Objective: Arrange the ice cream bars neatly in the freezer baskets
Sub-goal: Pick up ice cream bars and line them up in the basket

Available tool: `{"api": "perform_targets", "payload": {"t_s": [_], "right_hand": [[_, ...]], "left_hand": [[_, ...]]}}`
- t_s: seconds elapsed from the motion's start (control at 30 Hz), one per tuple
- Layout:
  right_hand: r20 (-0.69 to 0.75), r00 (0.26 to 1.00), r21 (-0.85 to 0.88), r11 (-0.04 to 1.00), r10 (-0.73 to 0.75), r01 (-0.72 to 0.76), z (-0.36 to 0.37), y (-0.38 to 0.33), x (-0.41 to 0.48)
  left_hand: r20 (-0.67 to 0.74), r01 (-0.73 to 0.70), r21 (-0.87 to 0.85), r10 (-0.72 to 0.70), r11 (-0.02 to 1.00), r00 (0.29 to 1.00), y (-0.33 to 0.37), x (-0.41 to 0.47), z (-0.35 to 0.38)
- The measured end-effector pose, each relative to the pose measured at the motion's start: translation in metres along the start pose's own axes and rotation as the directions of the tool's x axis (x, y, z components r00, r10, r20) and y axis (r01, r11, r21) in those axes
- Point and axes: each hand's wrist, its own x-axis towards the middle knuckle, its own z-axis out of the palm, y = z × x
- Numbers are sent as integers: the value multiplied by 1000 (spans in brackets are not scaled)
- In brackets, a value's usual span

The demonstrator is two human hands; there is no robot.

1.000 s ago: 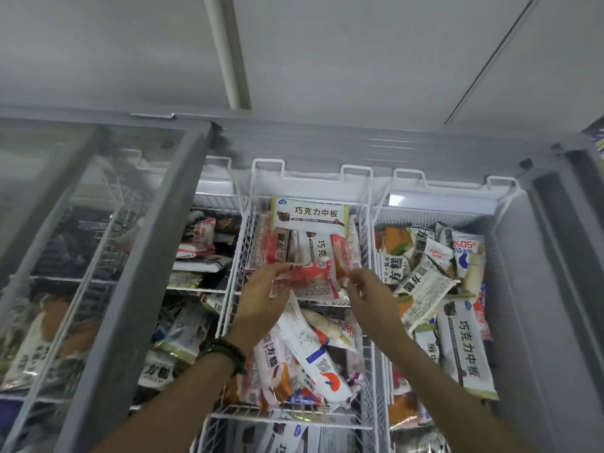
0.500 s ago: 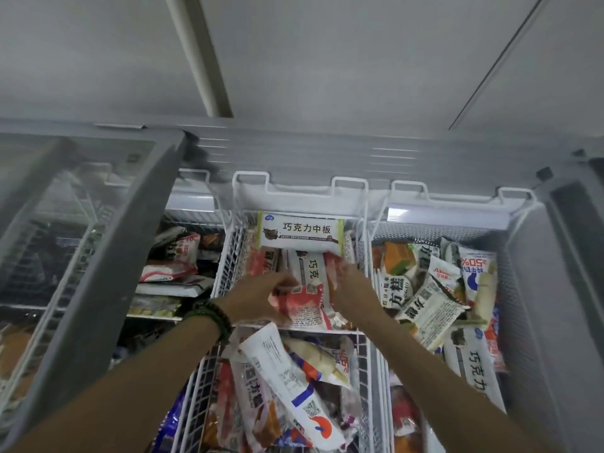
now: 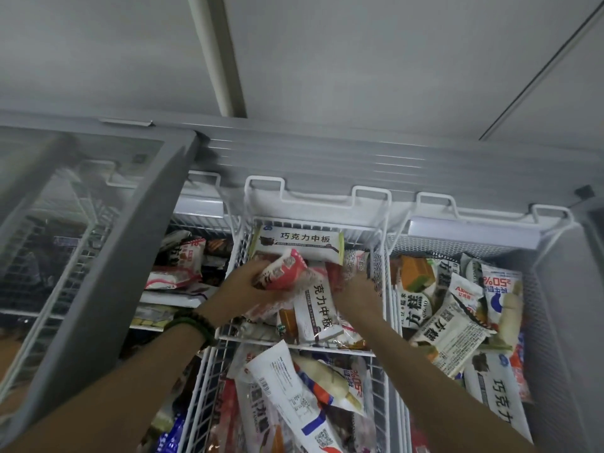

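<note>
Your left grip holds a red-and-white ice cream bar over the far left corner of the far middle basket, fingers curled round the wrapper. The bar's long axis runs on a slant. One end sits in your palm and the other points toward the basket's far edge, where it overlaps a white bar. That white bar lies crosswise along the far edge, long axis left to right, and reads 巧克力中板 in dark characters. The print on the red wrapper is too blurred to read.

Your right grip reaches in at the basket's right side, back of the hand up, fingertips among red wrappers. Whether it holds anything I cannot tell. Both forearms stretch forward, and a dark beaded bracelet sits on your left wrist.

Between the two grips a second white bar lies lengthwise, near edge to far edge, with 克力中板 showing.

In the near middle basket a white wrapper with a barcode and a QR code lies slanted on top of the pile. The right basket holds a loose heap, among it a 方糕 wrapper and a 50% wrapper printed upside down to you. To the left, a grey-framed glass lid covers more bars.
</note>
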Motion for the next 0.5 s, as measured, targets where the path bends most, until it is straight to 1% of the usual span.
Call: {"api": "perform_targets", "payload": {"t_s": [0.1,0.17,0.23,0.3,0.37,0.4,0.43,0.47,0.5], "right_hand": [[87,996,126,991,28,-38,-4,5,0],[118,993,229,972,17,-44,-7,7,-2],[70,997,262,965,-32,13,-10,5,-9],[-65,997,285,956,-46,63,-16,3,-14],[-182,981,322,938,-67,124,-24,0,-17],[-212,975,362,921,-69,145,-29,-1,-18],[-227,972,429,891,-56,151,-33,-2,-20],[-223,974,525,839,-30,146,-38,-3,-22],[-189,982,640,757,-13,133,-42,-4,-25]], "left_hand": [[-99,85,-176,-104,981,990,5,-1,2],[-131,120,-284,-162,951,978,8,-4,6],[-139,132,-338,-188,932,972,13,-6,9],[-147,173,-378,-244,910,959,17,-4,12],[-111,235,-465,-320,854,941,21,-1,13],[-77,262,-529,-353,807,932,23,1,14],[-46,274,-589,-371,760,927,25,3,17],[-33,265,-634,-368,727,929,26,4,20],[-36,239,-660,-348,712,937,26,6,24]]}}
